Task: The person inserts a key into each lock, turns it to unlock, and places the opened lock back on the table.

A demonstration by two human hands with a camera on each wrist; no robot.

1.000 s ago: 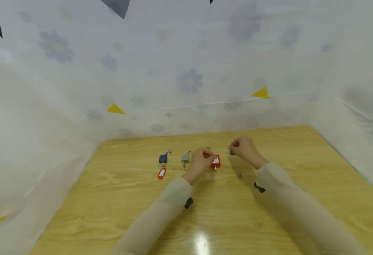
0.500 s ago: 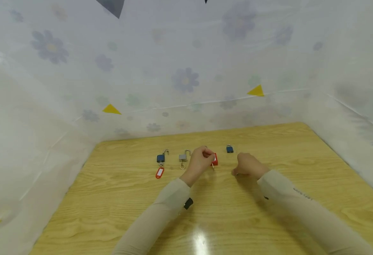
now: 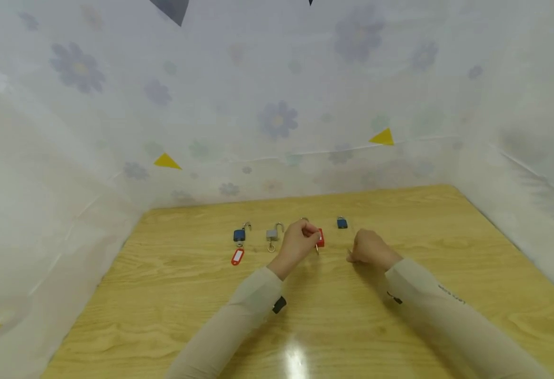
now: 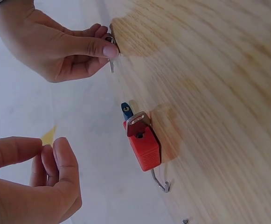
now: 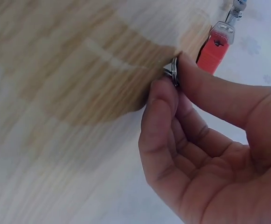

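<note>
My right hand rests on the wooden table and pinches a small metal key ring between thumb and forefinger; the left wrist view shows a key hanging below the right hand. A red padlock with an open shackle lies just left of it. My left hand hovers beside the red padlock, fingers curled, with nothing in the left hand. A small blue padlock lies behind.
Further left lie a grey padlock with its shackle open and a blue padlock with a red key tag. White flowered sheeting walls the table at the back and both sides.
My right hand left the small blue padlock, drew back toward me and took hold of the key ring on the table. The left hand stayed by the red padlock.
</note>
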